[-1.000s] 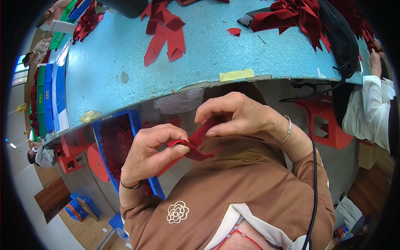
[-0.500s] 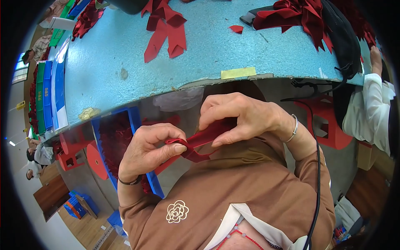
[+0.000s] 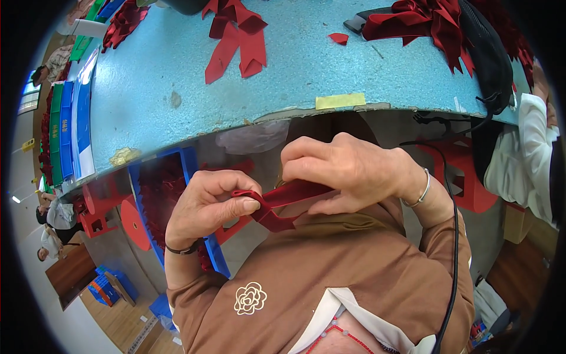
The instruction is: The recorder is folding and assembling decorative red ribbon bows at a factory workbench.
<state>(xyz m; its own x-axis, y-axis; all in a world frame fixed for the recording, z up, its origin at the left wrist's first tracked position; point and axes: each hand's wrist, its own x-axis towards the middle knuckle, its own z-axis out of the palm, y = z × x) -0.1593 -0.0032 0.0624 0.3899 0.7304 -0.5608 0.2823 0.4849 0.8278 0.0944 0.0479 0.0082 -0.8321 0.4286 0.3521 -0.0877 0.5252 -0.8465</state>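
Between my hands, in front of my chest and below the table edge, is a folded dark red ribbon (image 3: 276, 220). My left hand (image 3: 213, 207) pinches one folded end between thumb and fingertips. My right hand (image 3: 354, 176) grips the stretch of ribbon on the other side, its thumb and curled fingers closed around it; part of the ribbon is hidden under those fingers. A pointed tail of ribbon hangs between the hands. On the table ahead lies a finished-looking red ribbon bow (image 3: 239, 44) with two notched tails.
The blue table (image 3: 177, 124) has a worn front edge with yellow tape (image 3: 340, 101). A pile of red bows (image 3: 421, 26) lies by a black bag (image 3: 486, 53). Below stand a blue crate (image 3: 191, 162) of red ribbon and red stools (image 3: 466, 177). A person in white sleeves (image 3: 525, 144) sits right.
My right hand has shifted slightly right and its fingers have curled further over the ribbon. My left hand keeps its pinch. The view has moved a little.
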